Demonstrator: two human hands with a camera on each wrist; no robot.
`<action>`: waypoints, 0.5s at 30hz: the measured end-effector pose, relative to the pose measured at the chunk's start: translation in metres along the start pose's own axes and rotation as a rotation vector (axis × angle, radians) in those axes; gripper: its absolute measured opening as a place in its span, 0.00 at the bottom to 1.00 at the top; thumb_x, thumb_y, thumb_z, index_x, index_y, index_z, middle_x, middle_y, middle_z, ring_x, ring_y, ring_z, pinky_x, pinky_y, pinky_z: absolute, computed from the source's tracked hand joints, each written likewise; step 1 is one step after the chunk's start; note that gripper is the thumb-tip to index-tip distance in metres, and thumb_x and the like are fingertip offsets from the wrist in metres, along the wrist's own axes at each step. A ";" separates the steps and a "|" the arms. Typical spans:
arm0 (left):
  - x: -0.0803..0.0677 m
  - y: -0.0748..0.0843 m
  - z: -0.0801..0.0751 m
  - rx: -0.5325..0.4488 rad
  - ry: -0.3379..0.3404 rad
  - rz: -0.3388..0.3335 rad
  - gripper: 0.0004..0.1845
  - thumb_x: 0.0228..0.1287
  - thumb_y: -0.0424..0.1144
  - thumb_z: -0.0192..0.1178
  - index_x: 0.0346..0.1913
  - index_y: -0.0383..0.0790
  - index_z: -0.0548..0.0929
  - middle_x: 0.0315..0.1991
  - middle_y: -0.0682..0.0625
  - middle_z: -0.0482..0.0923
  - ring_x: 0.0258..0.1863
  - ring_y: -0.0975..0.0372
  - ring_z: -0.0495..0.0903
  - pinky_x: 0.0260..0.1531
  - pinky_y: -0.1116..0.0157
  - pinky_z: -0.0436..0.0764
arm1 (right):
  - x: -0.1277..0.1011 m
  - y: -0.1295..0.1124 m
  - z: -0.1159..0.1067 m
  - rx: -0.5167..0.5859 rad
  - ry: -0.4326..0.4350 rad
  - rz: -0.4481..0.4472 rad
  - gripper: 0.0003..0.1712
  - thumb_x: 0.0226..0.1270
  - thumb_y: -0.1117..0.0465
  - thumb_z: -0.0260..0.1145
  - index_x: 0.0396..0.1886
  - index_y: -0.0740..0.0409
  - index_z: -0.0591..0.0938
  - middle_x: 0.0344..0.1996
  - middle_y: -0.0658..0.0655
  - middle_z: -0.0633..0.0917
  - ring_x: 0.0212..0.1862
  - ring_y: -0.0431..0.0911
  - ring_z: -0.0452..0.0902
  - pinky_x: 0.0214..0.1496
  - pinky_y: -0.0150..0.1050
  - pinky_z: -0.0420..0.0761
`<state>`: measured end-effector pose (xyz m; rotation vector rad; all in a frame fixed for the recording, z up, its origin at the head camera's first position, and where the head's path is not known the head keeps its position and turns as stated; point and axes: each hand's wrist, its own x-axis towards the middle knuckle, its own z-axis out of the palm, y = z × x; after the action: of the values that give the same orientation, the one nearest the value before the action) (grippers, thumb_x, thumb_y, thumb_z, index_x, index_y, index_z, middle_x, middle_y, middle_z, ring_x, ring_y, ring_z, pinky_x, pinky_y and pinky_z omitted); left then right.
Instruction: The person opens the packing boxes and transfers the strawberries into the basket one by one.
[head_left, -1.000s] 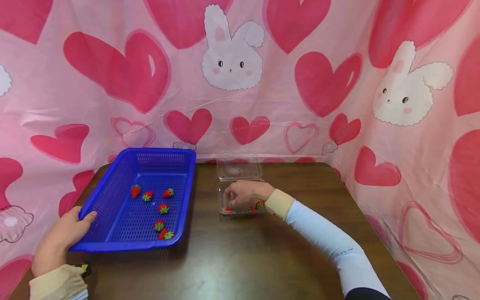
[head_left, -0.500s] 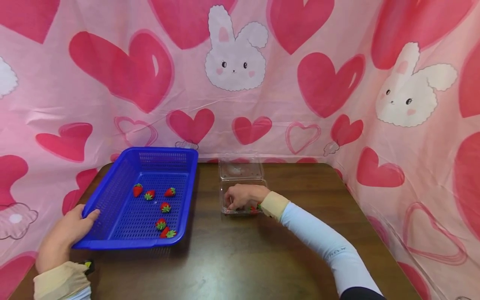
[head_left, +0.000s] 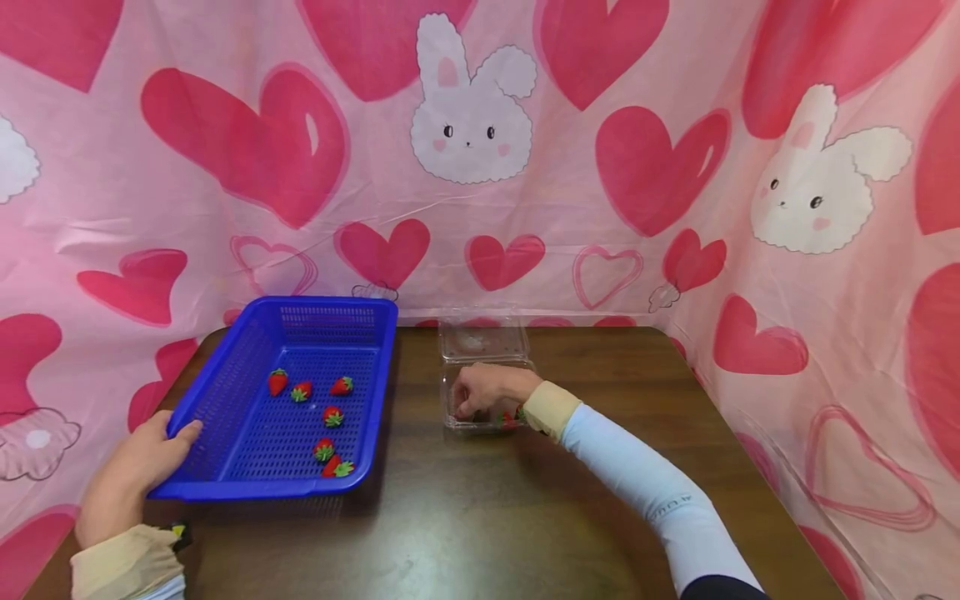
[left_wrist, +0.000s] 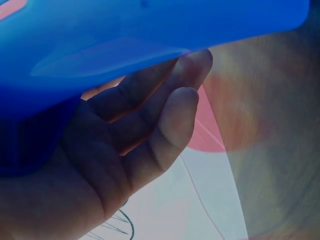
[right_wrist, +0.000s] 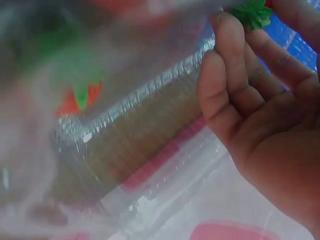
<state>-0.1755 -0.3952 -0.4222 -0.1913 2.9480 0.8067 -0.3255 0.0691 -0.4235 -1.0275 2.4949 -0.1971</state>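
My left hand point(head_left: 138, 458) grips the near left rim of a blue plastic basket point(head_left: 225, 425), thumb over the edge and fingers beneath. Several red strawberries point(head_left: 333, 417) with green leaves lie spread over the basket's floor. My right hand point(head_left: 491, 390) is inside an open clear plastic box point(head_left: 450, 421). In the right wrist view its thumb and fingers pinch a strawberry by the green leaves point(right_wrist: 254, 15); most of that fruit is out of sight. More strawberries point(head_left: 507, 419) sit in the box, partly covered by my wrist. The box's lid point(head_left: 483, 340) leans back behind it.
Both containers stand on a dark brown wooden table point(head_left: 480, 508), the basket left of the box with a gap between them. A pink curtain point(head_left: 525, 200) with hearts and rabbits hangs close behind the table and along its right side.
My right hand has gone down from above the box into it, toward its near left part, and then lifted slightly. The left hand keeps its hold on the basket, and the view shifts a little.
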 end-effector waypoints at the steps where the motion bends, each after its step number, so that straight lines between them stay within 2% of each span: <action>1: 0.000 0.001 0.000 0.003 0.005 0.002 0.30 0.75 0.47 0.43 0.54 0.15 0.63 0.39 0.23 0.74 0.36 0.39 0.77 0.37 0.48 0.75 | -0.001 0.001 -0.001 -0.001 0.019 0.005 0.05 0.64 0.55 0.68 0.28 0.47 0.84 0.22 0.44 0.82 0.25 0.36 0.74 0.30 0.32 0.75; 8: -0.001 0.004 -0.001 -0.003 -0.006 0.000 0.29 0.76 0.45 0.42 0.54 0.13 0.61 0.39 0.22 0.73 0.36 0.37 0.76 0.39 0.44 0.74 | -0.002 0.007 -0.003 0.056 0.255 -0.026 0.07 0.66 0.51 0.65 0.34 0.49 0.82 0.25 0.44 0.82 0.26 0.36 0.74 0.30 0.31 0.75; 11: -0.001 0.005 -0.002 -0.008 -0.007 0.001 0.29 0.76 0.45 0.42 0.54 0.13 0.62 0.38 0.23 0.74 0.36 0.38 0.76 0.38 0.46 0.75 | -0.003 0.004 -0.005 0.069 0.327 -0.040 0.08 0.66 0.51 0.66 0.35 0.49 0.81 0.27 0.44 0.82 0.28 0.37 0.74 0.31 0.30 0.75; 15: 0.001 0.003 -0.001 -0.010 -0.014 -0.003 0.29 0.76 0.45 0.42 0.54 0.14 0.62 0.36 0.26 0.75 0.34 0.42 0.77 0.34 0.53 0.75 | -0.004 -0.003 -0.011 0.058 0.383 -0.063 0.08 0.66 0.50 0.65 0.35 0.49 0.80 0.27 0.44 0.82 0.28 0.37 0.74 0.32 0.30 0.75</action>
<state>-0.1770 -0.3932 -0.4195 -0.1899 2.9301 0.8188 -0.3259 0.0700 -0.4115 -1.1337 2.7744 -0.5269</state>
